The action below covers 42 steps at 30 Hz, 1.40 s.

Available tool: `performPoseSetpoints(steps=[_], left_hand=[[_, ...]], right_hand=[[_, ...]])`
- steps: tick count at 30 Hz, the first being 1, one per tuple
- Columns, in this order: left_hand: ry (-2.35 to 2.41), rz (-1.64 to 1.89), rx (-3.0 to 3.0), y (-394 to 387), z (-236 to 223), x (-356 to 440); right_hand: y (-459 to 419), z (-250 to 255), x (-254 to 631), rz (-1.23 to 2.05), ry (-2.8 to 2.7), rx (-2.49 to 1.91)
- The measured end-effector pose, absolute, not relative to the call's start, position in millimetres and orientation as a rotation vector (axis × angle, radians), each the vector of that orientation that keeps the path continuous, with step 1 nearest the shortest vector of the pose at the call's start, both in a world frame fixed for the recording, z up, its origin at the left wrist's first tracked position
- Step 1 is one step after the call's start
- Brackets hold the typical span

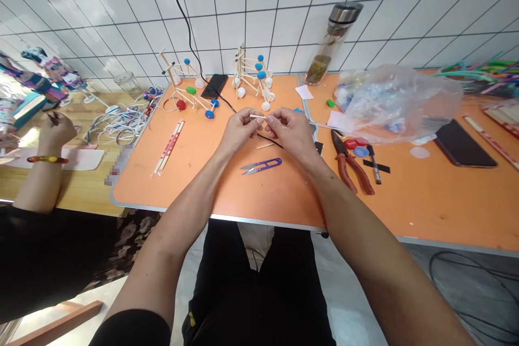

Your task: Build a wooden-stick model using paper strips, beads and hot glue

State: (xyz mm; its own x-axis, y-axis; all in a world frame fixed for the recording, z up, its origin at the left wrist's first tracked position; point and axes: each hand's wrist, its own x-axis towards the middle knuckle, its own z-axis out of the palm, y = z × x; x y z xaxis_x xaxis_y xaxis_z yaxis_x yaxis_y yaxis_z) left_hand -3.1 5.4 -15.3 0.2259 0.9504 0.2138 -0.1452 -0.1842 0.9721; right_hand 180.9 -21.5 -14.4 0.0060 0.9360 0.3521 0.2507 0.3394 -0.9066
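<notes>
A short thin wooden stick lies level between my two hands above the orange table. My left hand pinches its left part between thumb and fingers. At the other end, my right hand has its fingertips closed on the same stick. Just below the hands rest purple-handled thread snips, blades pointing left. Another small stick lies on the tabletop beneath my fingers. Beyond my hands stand two stick models, one with blue and white balls, the other with a red ball.
Right of my hands are pliers, a marker, a plastic bag, a phone and a tall glass bottle. Packaged chopsticks lie left. A black cable crosses the table. Another person's hand works at far left.
</notes>
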Motion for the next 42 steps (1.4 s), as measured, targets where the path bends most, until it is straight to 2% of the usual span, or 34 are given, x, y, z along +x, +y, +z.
performPoseSetpoints(steps=[19,30,42], left_hand=[[0.969,1.228,1.308,0,-7,0],[1.034,1.325,1.410,9,-20,-8],[1.039,1.307,1.389,2,-14,0]], right_hand=[[-21,-17,182,0.553,-1.641,-1.214],[-24,-16,175,0.633,-1.659,-1.180],[-19,-18,176,0.532,-1.697,-1.170]])
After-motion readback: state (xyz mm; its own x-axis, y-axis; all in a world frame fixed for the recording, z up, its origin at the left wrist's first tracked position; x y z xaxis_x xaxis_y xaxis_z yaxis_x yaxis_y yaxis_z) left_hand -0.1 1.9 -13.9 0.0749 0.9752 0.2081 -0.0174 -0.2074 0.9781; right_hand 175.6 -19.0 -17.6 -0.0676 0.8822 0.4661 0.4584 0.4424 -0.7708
